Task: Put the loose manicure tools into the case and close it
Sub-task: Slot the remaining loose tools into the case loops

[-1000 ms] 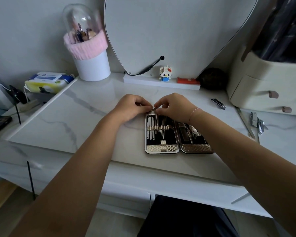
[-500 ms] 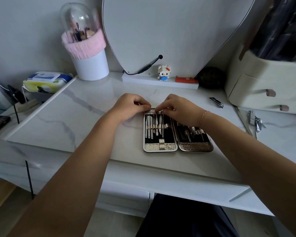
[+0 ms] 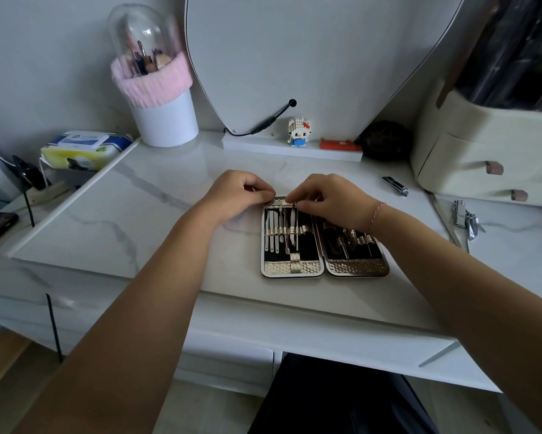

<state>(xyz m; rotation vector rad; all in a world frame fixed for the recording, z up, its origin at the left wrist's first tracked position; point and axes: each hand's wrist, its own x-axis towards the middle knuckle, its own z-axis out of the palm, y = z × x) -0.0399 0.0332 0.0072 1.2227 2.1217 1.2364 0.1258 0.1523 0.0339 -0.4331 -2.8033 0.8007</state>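
Case [image 3: 354, 267] lies open flat on table [image 3: 122, 214], near the front edge, both halves face up, tools strapped in rows. Left hand [image 3: 236, 195] sits at far left corner of case, fingers curled, fingertips at the rim; cannot tell if it actually grips anything. Right hand [image 3: 329, 198] is over the far end of the case, thumb and forefinger pinched together on top of a thin tool [image 3: 293, 220] in the left half. Loose clipper [image 3: 395, 185] on table, right of right hand and well apart from case. Big clippers [image 3: 465, 218] farther right, by drawer unit [image 3: 470, 164]. Wipes [image 3: 85, 148] far left, white cup [image 3: 166, 117] and figurine [image 3: 299, 131] at back
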